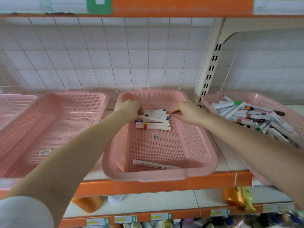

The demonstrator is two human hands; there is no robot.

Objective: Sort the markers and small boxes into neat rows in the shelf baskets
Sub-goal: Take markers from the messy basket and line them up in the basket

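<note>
Nearest is a grey sleeve (21, 213) on the left arm. Below it, on the lower shelf, are two orange bottles (233, 198). Both bare forearms reach over the orange shelf edge (164, 186) into the middle basket (148, 177), one of four pink mesh baskets on this shelf.

At the near end of that basket lies one loose marker (156, 164), white, lengthwise along the front wall. One barcode sticker (155, 136) is stuck on the mesh floor further in. At the far end is the row of markers (156, 125), about seven or eight side by side, though the upper ones blur together.

One slanted marker (156, 119) lies crosswise over the row. The left hand (130, 108) has its fingers curled round the left end of it. The right hand (187, 112) is at the right ends of the row, fingers bent and tips drawn together against the caps. I cannot tell whether it actually grips one.

The left basket (51, 104) has one label (44, 152) on its floor, and a fourth basket (14, 102) shows partly beyond it. The right basket (246, 93) holds a heap of markers (250, 116), jumbled and too many to count. Behind everything are a wire grid (115, 55) over white tiles and one slotted upright post (209, 71).
</note>
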